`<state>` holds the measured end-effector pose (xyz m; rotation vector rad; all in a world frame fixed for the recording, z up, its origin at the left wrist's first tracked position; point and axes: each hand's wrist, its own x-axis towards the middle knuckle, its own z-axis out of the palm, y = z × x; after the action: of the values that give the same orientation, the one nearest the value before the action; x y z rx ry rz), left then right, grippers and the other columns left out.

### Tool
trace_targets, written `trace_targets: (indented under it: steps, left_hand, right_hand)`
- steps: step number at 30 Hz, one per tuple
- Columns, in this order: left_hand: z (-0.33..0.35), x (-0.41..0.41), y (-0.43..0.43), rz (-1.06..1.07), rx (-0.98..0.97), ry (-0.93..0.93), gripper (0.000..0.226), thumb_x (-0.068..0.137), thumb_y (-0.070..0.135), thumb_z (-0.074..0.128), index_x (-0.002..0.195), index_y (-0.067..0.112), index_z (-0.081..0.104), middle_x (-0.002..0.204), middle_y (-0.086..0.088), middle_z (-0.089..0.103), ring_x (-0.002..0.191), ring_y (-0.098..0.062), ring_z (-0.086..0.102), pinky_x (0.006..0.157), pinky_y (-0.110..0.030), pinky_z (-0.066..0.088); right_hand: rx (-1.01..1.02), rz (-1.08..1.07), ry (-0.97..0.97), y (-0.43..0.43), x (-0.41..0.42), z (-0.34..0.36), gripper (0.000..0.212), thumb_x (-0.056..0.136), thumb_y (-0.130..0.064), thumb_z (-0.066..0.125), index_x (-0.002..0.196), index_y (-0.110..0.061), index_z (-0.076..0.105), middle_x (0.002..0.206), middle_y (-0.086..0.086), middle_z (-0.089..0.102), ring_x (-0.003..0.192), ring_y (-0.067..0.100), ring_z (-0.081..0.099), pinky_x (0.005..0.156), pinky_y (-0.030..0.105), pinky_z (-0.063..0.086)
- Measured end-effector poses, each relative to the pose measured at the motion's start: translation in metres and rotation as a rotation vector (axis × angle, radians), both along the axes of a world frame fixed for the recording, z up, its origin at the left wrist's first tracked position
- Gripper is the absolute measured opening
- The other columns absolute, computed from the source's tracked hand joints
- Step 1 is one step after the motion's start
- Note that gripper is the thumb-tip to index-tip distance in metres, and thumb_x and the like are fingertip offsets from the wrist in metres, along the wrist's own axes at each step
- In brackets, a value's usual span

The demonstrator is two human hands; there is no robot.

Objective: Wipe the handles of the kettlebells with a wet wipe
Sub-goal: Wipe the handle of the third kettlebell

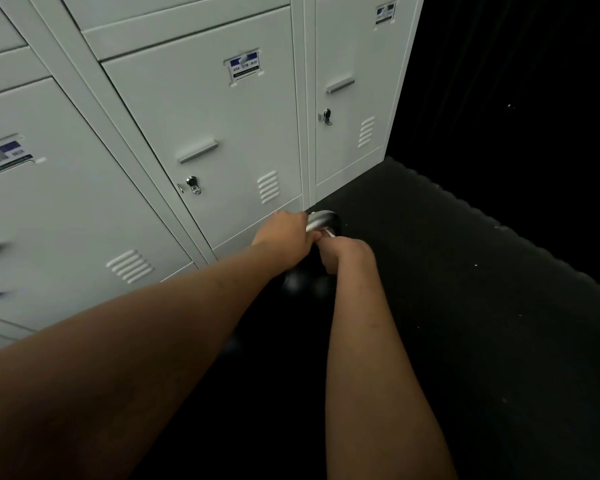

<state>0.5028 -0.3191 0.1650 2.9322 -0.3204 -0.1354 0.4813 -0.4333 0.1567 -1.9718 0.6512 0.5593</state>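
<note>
Both bare arms are extended forward and down to a kettlebell set on the dark floor, just beside the base of the grey lockers. The kettlebell body is black and barely separable from the floor; only faint highlights are seen below the hands.

The silver handle is seen at the far end, arching just beyond the knuckles, close to the gap between two locker doors.

The left hand is closed around the left side of the handle, fingers curled over it, back of the hand up.

The right hand is clenched just near and right of the left one, the two touching or nearly so. A small white bit of wet wipe is seen sticking out at its far edge, pressed against the handle. How much of the wipe is wrapped on the metal cannot be told; most of it is hidden by the fingers.

Locker labels and key locks are visible on the doors. The far right of the scene is black.
</note>
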Motion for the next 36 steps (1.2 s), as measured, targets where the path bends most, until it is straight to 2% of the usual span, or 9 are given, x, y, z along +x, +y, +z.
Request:
trace_targets:
  steps: [5,11,14,17,19,21,26,33,36]
  left_hand:
    - [0.0,0.001,0.0,-0.001,-0.019,0.005,0.039,0.095,0.043,0.049,0.111,0.008,0.056,0.109,-0.02,0.064,0.105,-0.039,0.056,0.073,-0.036,0.041]
    - [0.0,0.0,0.001,0.001,-0.042,0.005,0.039,0.095,0.042,0.051,0.112,0.007,0.056,0.107,-0.021,0.064,0.105,-0.039,0.057,0.074,-0.037,0.044]
    - [0.002,0.0,0.001,-0.001,-0.04,0.004,0.04,0.094,0.044,0.051,0.109,0.007,0.056,0.107,-0.02,0.064,0.104,-0.039,0.057,0.075,-0.038,0.043]
    - [0.004,0.0,0.001,0.0,-0.043,0.009,0.04,0.094,0.044,0.051,0.11,0.008,0.056,0.107,-0.019,0.064,0.103,-0.037,0.058,0.073,-0.036,0.04]
    - [0.005,-0.001,0.001,0.004,-0.036,0.012,0.039,0.095,0.044,0.051,0.111,0.009,0.056,0.107,-0.018,0.064,0.103,-0.035,0.057,0.072,-0.034,0.036]
    - [0.006,-0.002,0.0,0.006,-0.031,0.017,0.038,0.095,0.044,0.051,0.111,0.01,0.056,0.107,-0.017,0.064,0.104,-0.034,0.056,0.072,-0.034,0.036]
    - [0.009,-0.003,0.0,0.015,-0.039,0.041,0.038,0.095,0.045,0.049,0.108,0.011,0.057,0.105,-0.017,0.065,0.102,-0.035,0.058,0.074,-0.035,0.04]
    - [0.014,-0.005,-0.003,0.029,-0.025,0.059,0.036,0.093,0.043,0.054,0.11,0.011,0.057,0.104,-0.016,0.066,0.104,-0.035,0.058,0.084,-0.039,0.045]
    - [0.012,-0.005,-0.003,0.034,-0.028,0.057,0.035,0.093,0.043,0.053,0.109,0.011,0.057,0.103,-0.016,0.066,0.105,-0.036,0.058,0.08,-0.039,0.044]
  right_hand:
    - [0.086,-0.183,-0.024,0.002,0.003,-0.002,0.042,0.095,-0.041,0.058,0.115,-0.004,0.063,0.11,0.017,0.066,0.108,0.035,0.063,0.077,0.037,0.046]
    - [0.983,-0.731,-0.148,-0.01,0.009,-0.021,0.017,0.099,0.003,0.039,0.095,0.009,0.054,0.116,0.026,0.056,0.121,0.042,0.055,0.1,0.046,0.047]
    - [0.378,-0.326,-0.1,-0.018,-0.002,-0.011,0.03,0.101,-0.033,0.052,0.105,-0.006,0.064,0.095,0.005,0.063,0.1,0.023,0.06,0.094,0.028,0.043]
    - [0.446,-0.537,-0.133,-0.025,0.002,-0.02,0.04,0.104,-0.037,0.043,0.13,-0.011,0.059,0.12,0.008,0.063,0.105,0.025,0.06,0.088,0.028,0.044]
    - [0.767,-0.899,-0.203,-0.02,0.005,-0.024,0.032,0.103,-0.019,0.047,0.133,-0.014,0.051,0.135,0.013,0.055,0.09,0.02,0.06,0.073,0.026,0.051]
    - [0.553,-1.075,-0.438,-0.009,-0.006,-0.023,0.029,0.091,-0.003,0.06,0.114,-0.019,0.05,0.122,0.01,0.057,0.09,0.02,0.061,0.066,0.027,0.053]
    - [0.187,-0.384,-0.807,0.035,-0.035,-0.039,0.055,0.097,0.002,0.049,0.14,-0.032,0.049,0.133,0.002,0.06,0.119,0.012,0.06,0.097,0.029,0.053]
    - [0.126,-0.363,-0.585,0.009,0.0,-0.052,0.056,0.101,0.0,0.04,0.146,-0.033,0.044,0.138,0.004,0.059,0.121,0.016,0.058,0.104,0.032,0.047]
    - [0.11,-0.379,-0.72,0.021,-0.008,-0.05,0.055,0.098,0.005,0.041,0.143,-0.025,0.051,0.138,0.006,0.059,0.124,0.016,0.057,0.106,0.03,0.046]
